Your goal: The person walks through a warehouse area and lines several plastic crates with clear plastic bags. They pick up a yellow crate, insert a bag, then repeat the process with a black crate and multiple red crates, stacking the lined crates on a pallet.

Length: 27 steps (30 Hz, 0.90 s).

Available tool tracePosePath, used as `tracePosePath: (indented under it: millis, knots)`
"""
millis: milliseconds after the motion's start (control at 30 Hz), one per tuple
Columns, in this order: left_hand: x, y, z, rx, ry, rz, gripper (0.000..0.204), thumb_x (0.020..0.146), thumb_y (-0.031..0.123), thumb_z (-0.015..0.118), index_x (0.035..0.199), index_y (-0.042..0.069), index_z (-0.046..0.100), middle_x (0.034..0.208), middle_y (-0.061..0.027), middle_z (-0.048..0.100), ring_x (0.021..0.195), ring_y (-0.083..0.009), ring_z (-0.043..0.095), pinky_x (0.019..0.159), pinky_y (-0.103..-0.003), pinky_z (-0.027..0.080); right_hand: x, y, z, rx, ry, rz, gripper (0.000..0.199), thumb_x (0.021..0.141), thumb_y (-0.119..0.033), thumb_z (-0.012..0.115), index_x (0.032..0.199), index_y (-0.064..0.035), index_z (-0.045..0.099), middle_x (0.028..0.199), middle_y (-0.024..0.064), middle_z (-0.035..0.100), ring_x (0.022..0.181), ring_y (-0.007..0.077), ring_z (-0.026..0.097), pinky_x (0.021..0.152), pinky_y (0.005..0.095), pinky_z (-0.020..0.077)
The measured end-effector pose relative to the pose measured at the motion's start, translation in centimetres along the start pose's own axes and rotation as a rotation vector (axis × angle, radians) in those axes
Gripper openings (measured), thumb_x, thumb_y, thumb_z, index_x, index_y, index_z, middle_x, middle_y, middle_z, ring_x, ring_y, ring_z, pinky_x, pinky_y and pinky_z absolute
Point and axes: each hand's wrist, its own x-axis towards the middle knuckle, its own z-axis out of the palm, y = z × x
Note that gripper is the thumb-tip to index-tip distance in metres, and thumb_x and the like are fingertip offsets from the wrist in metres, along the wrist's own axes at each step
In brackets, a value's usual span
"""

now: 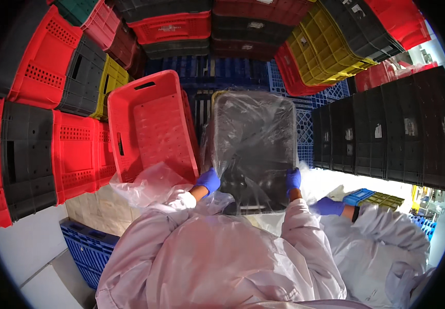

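Note:
A black crate (254, 177) stands in front of me, with a clear plastic liner (253, 121) spread over its inside and its rim. At the crate's near left edge, my left hand (208, 181), in a blue glove, is closed on the gathered film. My right hand (293, 180), gloved the same way, is closed on the liner at the near right edge; its fingertips are partly hidden. To the left leans an open red crate (153, 126), its inside bare. Loose clear film (153, 180) hangs by its near corner, beside my left sleeve.
A co-worker's blue-gloved hand (328, 206) is close to my right arm. Stacked red and black crates (29, 154) rise on the left, and a black stack (387, 129) on the right. Yellow crates (325, 46) stand far right. Blue pallets (305, 129) lie beneath and behind.

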Motion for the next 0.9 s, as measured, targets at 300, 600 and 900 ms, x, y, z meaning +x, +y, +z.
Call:
tracePosePath:
  millis: [300,600,900]
  knots:
    - [4.5,1.8,-4.7,0.043,0.010,0.073,0.042,0.077,0.016,0.052,0.112,-0.008,0.050,0.108,-0.0294,0.058,0.100,-0.0413,0.058,0.084,-0.047,0.047,5.9,-5.3,1.1,-0.055,-0.004,-0.100,0.042,0.087,-0.036,0.054,0.098,0.0041,0.053,0.093,0.0293,0.060,0.090,0.0463,0.057,0.075,0.0482,0.0458]
    - [8.6,1.4,-6.2,-0.041,0.282,0.109,0.044,0.079,0.022,0.055,0.118,0.002,0.050,0.111,-0.0250,0.058,0.101,-0.0413,0.057,0.086,-0.047,0.047,10.3,-10.3,0.8,0.019,-0.010,-0.055,0.044,0.087,-0.036,0.053,0.100,0.0061,0.053,0.101,0.0324,0.058,0.099,0.0476,0.054,0.081,0.0487,0.0444]
    - [-7.1,-0.8,-11.4,-0.717,0.292,0.221,0.043,0.084,0.025,0.064,0.122,0.006,0.055,0.104,-0.0100,0.065,0.086,-0.0189,0.063,0.078,-0.031,0.050,7.2,-15.2,-0.6,-0.264,0.227,-0.070,0.069,0.072,-0.041,0.065,0.128,-0.0064,0.043,0.132,0.0277,0.039,0.116,0.0439,0.044,0.095,0.0500,0.0387]
